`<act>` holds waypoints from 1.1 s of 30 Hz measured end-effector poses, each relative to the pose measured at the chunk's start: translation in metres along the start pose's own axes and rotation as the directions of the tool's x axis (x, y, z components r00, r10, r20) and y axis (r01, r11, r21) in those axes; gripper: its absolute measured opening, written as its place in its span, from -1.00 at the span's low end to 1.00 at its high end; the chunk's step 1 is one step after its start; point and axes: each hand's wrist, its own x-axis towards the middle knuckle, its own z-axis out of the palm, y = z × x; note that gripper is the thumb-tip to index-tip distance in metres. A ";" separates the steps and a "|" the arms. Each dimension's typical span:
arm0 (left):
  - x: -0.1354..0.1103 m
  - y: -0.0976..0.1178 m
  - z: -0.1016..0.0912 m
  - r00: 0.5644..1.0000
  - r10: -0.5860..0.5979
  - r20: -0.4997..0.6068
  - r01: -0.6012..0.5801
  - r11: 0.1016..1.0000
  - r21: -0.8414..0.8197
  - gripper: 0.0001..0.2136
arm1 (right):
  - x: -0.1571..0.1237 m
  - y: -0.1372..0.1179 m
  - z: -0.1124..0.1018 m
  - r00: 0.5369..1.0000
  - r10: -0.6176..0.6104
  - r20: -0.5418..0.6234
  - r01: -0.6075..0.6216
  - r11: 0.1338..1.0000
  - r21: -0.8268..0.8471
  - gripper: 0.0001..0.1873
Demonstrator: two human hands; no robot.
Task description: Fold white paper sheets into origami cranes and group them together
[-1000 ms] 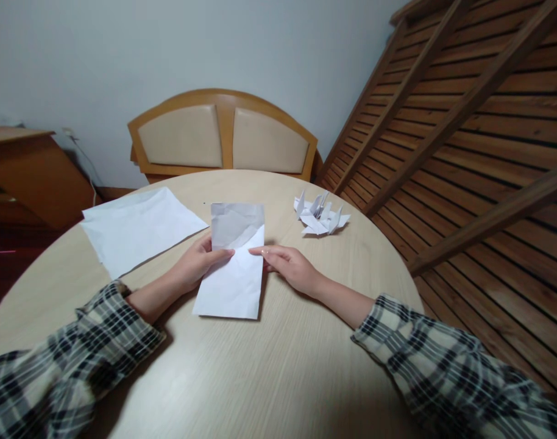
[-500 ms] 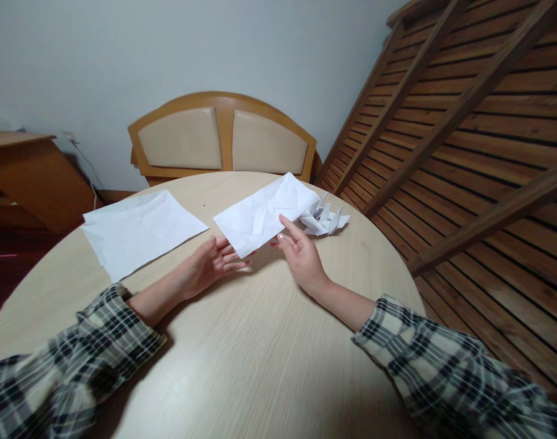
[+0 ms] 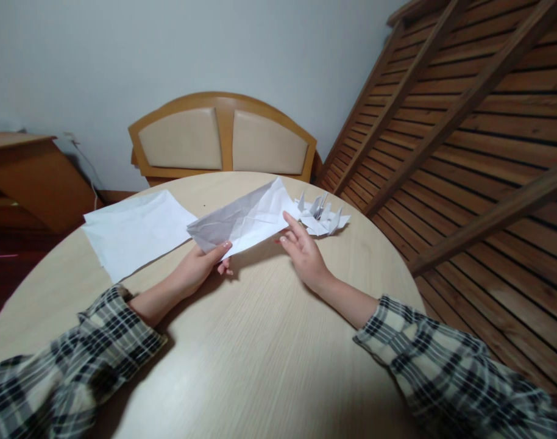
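Note:
A creased, folded white sheet of paper (image 3: 255,214) is held up over the table, tilted, with its left part in shadow. My left hand (image 3: 198,268) is closed on its lower left corner, thumb on top and the other fingers underneath. At the lower right edge my right hand (image 3: 306,253) has the paper between its fingertips, with the index finger stretched along the edge. Just behind that right end lie several folded white paper cranes (image 3: 322,216), partly overlapping each other.
Flat white paper sheets (image 3: 139,228) lie on the left of the round wooden table (image 3: 242,353). Beyond the far edge stands a padded wooden headboard or chair back (image 3: 226,134). Slatted wood (image 3: 470,158) leans at the right, and a wooden cabinet (image 3: 36,177) is at the left.
My left hand has closed on the paper's left corner. The paper has moved left and turned, showing its shaded folds, and more of the cranes is uncovered. My right hand stays nearly in place.

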 end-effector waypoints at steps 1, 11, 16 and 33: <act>0.000 0.000 -0.001 1.000 0.000 -0.011 0.000 1.000 -0.007 -0.66 | 0.002 0.001 -0.003 1.000 -0.013 -0.022 0.013 1.000 0.000 -0.39; 0.011 0.004 -0.015 0.966 -0.118 -0.229 0.053 0.961 -0.271 -0.85 | 0.007 -0.007 -0.024 0.946 -0.242 -0.215 0.115 0.872 -0.477 -0.79; 0.009 0.008 -0.012 0.983 -0.069 -0.169 -0.003 0.918 -0.396 -0.73 | 0.006 -0.008 -0.024 0.917 -0.391 -0.077 0.229 0.675 -0.702 -0.80; 0.003 0.002 0.003 0.967 -0.251 -0.041 0.230 0.930 -0.288 -0.88 | -0.005 -0.021 -0.006 0.807 -0.466 0.364 0.546 0.352 -0.761 -0.84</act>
